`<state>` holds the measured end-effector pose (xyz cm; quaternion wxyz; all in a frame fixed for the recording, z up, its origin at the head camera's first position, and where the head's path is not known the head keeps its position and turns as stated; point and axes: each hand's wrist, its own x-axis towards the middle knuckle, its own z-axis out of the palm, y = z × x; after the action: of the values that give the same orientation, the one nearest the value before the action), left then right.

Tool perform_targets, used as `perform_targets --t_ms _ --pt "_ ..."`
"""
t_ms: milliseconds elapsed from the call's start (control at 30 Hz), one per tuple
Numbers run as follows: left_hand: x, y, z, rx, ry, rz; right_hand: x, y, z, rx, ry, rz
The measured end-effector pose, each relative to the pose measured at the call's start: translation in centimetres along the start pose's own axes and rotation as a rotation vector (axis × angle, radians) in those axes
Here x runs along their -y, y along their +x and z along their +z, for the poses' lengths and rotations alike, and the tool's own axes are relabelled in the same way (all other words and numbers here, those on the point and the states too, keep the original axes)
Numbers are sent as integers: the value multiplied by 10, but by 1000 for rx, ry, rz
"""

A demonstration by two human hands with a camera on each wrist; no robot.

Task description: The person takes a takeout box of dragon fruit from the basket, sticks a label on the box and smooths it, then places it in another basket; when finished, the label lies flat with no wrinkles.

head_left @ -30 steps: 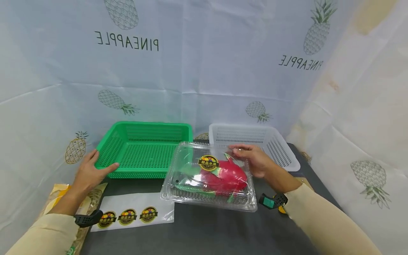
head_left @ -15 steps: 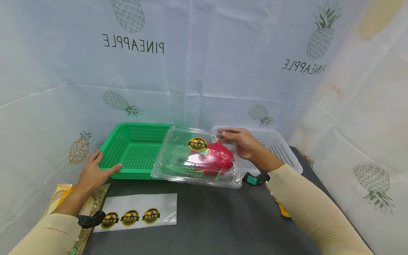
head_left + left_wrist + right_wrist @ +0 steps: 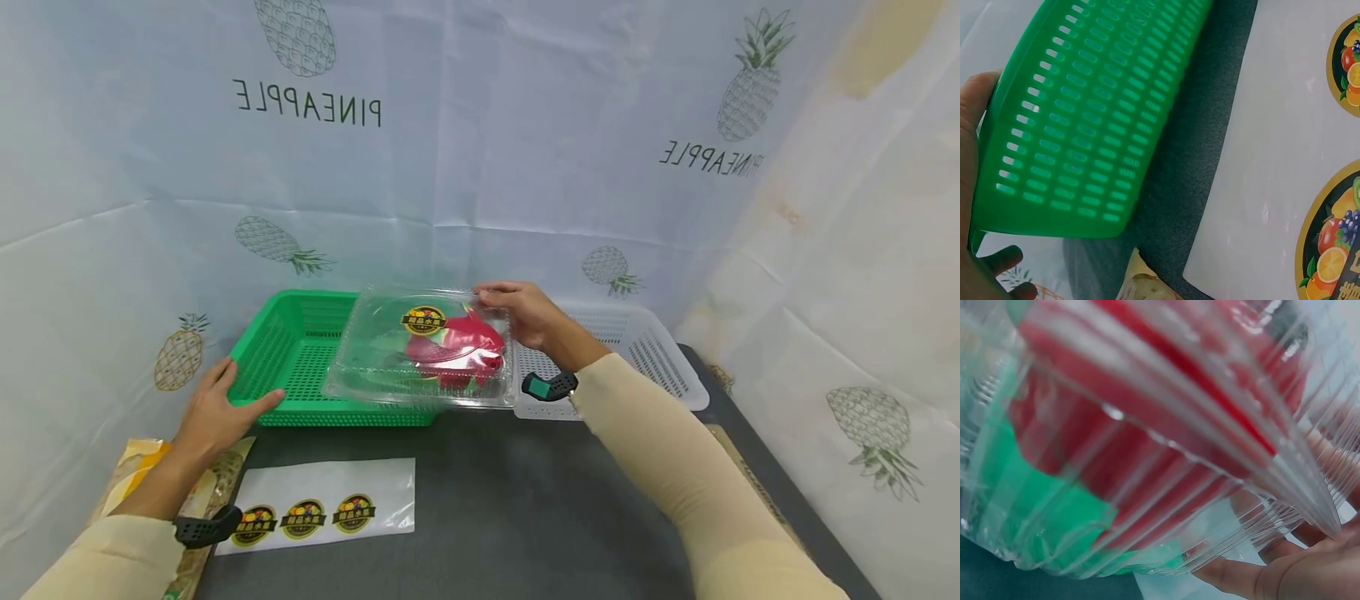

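My right hand (image 3: 525,315) holds a clear plastic clamshell box (image 3: 367,367) by its right end. Inside the box lies a red dragon fruit (image 3: 457,346) with green scales, and a round black-and-gold sticker (image 3: 423,320) is on the lid. The box is slightly tilted and overlaps the right part of a green plastic basket (image 3: 277,408) in the head view. In the right wrist view my fingers (image 3: 1229,575) reach under the ribbed side of the box. My left hand (image 3: 217,412) grips the green basket's near left corner, thumb and fingers at its rim.
A white perforated basket (image 3: 675,379) stands at the right, partly behind my right arm. On the dark tabletop (image 3: 480,517) lies a white sheet (image 3: 322,475) with several round fruit stickers. A yellowish plastic package (image 3: 138,454) sits partly beneath my left arm. A pineapple-print cloth hangs behind.
My right hand has carried the clamshell box left and away from me, from in front of the baskets to over the green one. The left hand has stayed at the basket corner.
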<state>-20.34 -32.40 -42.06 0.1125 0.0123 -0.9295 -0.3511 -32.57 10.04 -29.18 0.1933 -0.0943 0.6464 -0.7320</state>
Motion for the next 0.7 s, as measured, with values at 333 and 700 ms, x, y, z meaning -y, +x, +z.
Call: perform_targets --t_ms 333,700 --pt "0 1 0 4 7 -10 -7 32 13 -21 -18 -13" --pt "0 0 2 8 10 -11 -21 59 23 -22 -90 -1"
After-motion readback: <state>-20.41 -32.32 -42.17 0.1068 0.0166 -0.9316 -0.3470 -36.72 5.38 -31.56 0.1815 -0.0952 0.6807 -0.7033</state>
